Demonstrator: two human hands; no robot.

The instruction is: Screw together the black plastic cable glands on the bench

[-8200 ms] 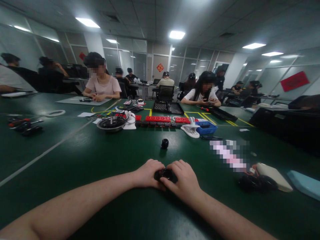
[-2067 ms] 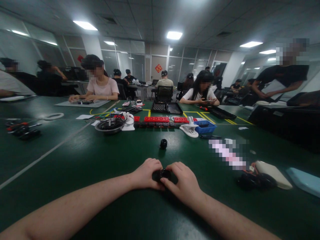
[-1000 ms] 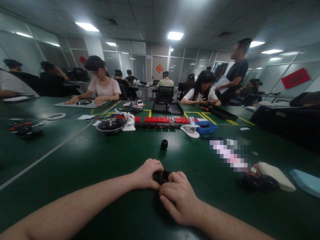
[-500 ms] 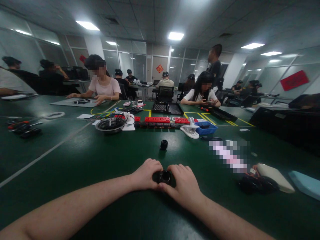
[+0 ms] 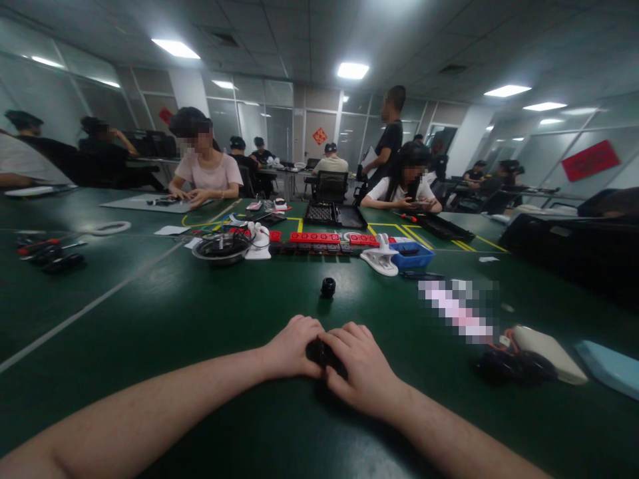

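Between my hands, just above the green tabletop (image 5: 239,293), is a black part (image 5: 316,350) with a round body; my fingers cover much of it. My left hand (image 5: 294,347) is closed on its left side, with thumb and fingers curled around it. Over its top and right side lies my right hand (image 5: 363,369), fingers bent and thumb tucked near the front. A small black threaded fitting (image 5: 328,287) stands upright on the table, a short way beyond both hands and apart from them.
Farther back stand a round tray (image 5: 222,256) of cables, red power strips (image 5: 314,237), white clamp stands (image 5: 382,256) and a blue bin (image 5: 413,255). Right lie a beige case (image 5: 549,352) and a light blue case (image 5: 612,369). People sit across the table.
My right hand has turned over the top of the black part, covering the round opening that showed before. My left hand stays in place. A standing person behind has moved left.
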